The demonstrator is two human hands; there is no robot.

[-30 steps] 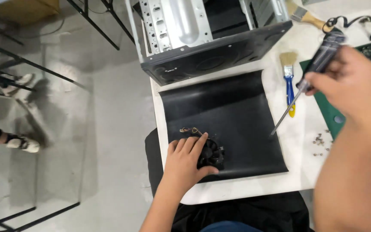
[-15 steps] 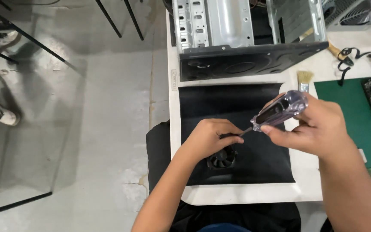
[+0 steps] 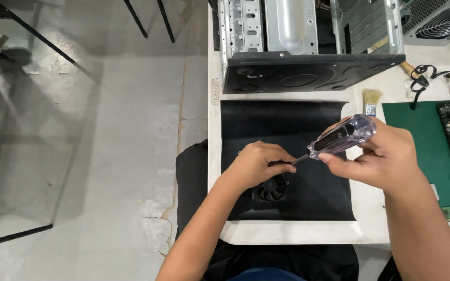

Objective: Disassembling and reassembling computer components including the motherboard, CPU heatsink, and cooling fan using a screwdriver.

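Black fan (image 3: pixel 271 188) lies on the mat (image 3: pixel 287 125), intact, near its front edge. Left hand (image 3: pixel 259 164) pinches the tip of the screwdriver (image 3: pixel 339 138) above the fan; right hand (image 3: pixel 384 156) grips its clear handle. Unscrewing looks not yet begun.

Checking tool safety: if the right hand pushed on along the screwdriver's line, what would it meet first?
Probably the left hand's fingers around the screwdriver tip, then the small fan below; depth is unclear.

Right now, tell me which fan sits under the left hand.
The small black fan on the black mat, partly covered by the left hand. The other, a large grey grille fan, sits at the table's far right corner, away from both hands.
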